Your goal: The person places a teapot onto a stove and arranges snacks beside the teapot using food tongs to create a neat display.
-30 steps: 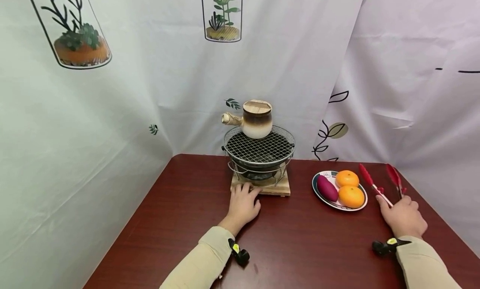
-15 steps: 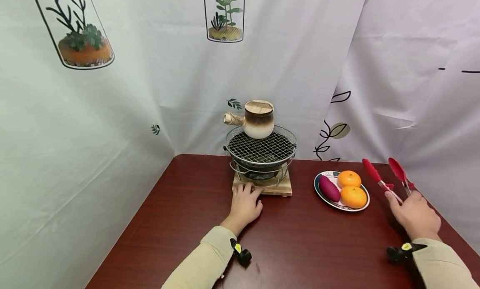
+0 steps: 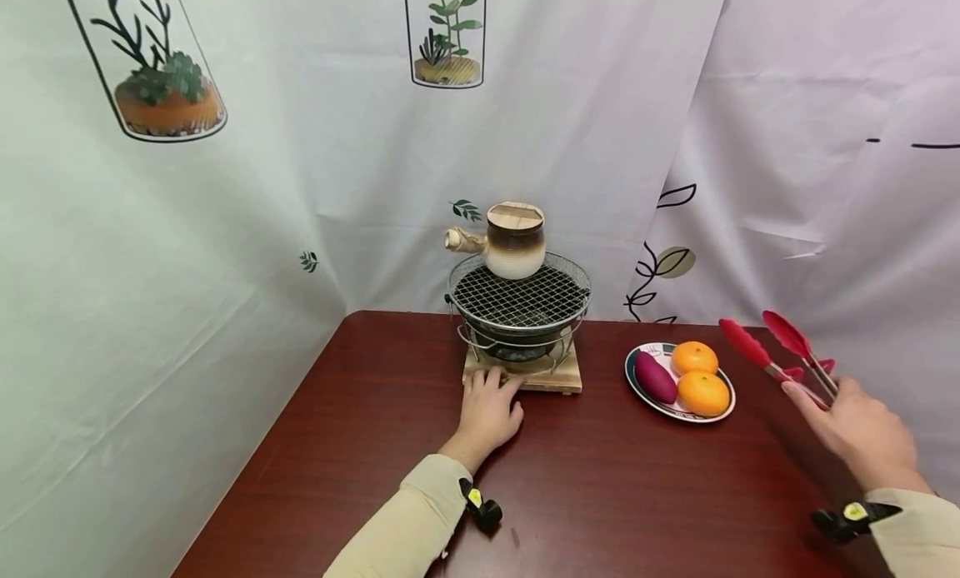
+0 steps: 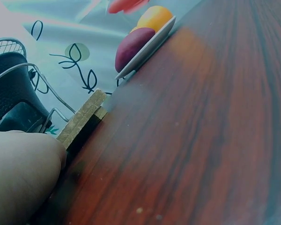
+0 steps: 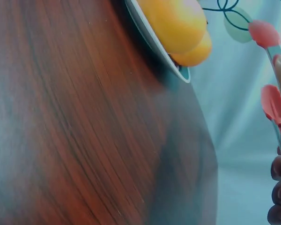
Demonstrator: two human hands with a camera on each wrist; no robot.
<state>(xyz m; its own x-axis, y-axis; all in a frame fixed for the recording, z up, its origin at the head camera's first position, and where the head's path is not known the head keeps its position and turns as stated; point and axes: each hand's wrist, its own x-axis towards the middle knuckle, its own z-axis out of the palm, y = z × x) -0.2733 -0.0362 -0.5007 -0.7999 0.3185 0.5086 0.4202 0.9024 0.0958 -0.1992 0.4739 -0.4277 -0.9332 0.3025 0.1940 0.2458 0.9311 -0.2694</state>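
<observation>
My right hand (image 3: 862,432) grips a pair of tongs (image 3: 821,376) with red tips, held above the table at the right. The tong tips are spread apart with nothing between them, pointing toward the back; both red ends also show in the right wrist view. My left hand (image 3: 487,416) rests with its fingers on the front edge of a square wooden board (image 3: 551,384). On that board stands a round grill (image 3: 521,307) with a wire mesh top. A brown and cream pot (image 3: 514,249) with a wooden lid and a side handle sits toward the back of the mesh.
Between the grill and the tongs lies an oval plate (image 3: 678,413) holding a purple sweet potato (image 3: 655,378) and two oranges (image 3: 702,393). A printed cloth (image 3: 360,145) hangs behind the dark red table (image 3: 600,486).
My right hand has lifted the tongs from near the table and drawn them to the right. The left hand stays on the board; the grill, pot and plate have not moved.
</observation>
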